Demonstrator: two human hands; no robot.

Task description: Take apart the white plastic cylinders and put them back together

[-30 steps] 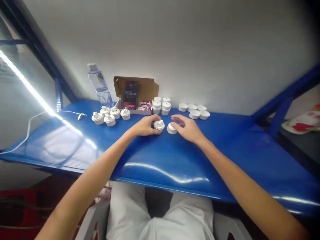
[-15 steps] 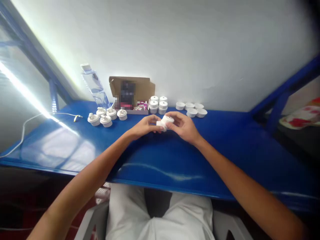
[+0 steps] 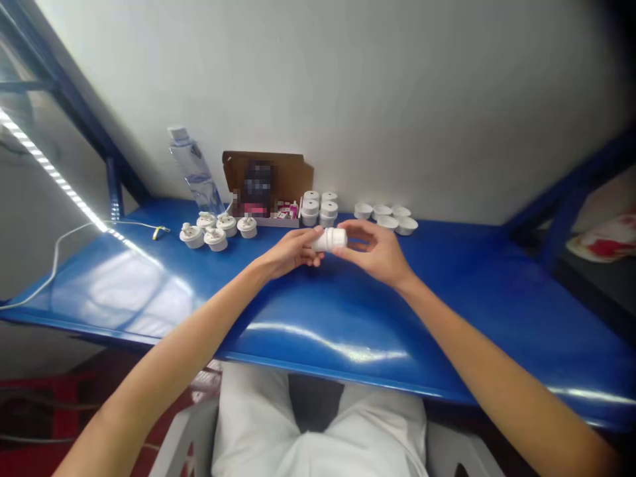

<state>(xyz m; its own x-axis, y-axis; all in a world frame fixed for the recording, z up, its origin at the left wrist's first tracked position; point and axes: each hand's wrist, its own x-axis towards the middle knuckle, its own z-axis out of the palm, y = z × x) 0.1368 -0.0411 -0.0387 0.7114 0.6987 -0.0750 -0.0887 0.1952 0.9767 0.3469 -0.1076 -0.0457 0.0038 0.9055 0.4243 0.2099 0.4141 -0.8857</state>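
A white plastic cylinder [image 3: 330,240], ringed by a raised band, lies on its side between my two hands above the blue table. My left hand [image 3: 294,253] is closed round its left end, fingers curled beneath. At the other end, my right hand [image 3: 373,250] grips it between thumb and fingers. Part of the piece is hidden by my fingers. Beyond my left hand stand several white round fittings [image 3: 215,239] with small raised parts on top. Behind my hands, several white round pieces [image 3: 310,209] are stacked, and several shallow white cups [image 3: 387,223] stand to their right.
An open cardboard box [image 3: 293,161] holds a dark pixelated item and small pink-and-white packets. A clear bottle [image 3: 199,173] leans beside it. A white cable [image 3: 55,255] runs along the left of the blue table [image 3: 318,311]. Blue frame bars rise at both sides.
The white piece, angled with its parts offset before, now shows as one straight sideways cylinder. My right hand has shifted slightly right to its end; the view has moved a little.
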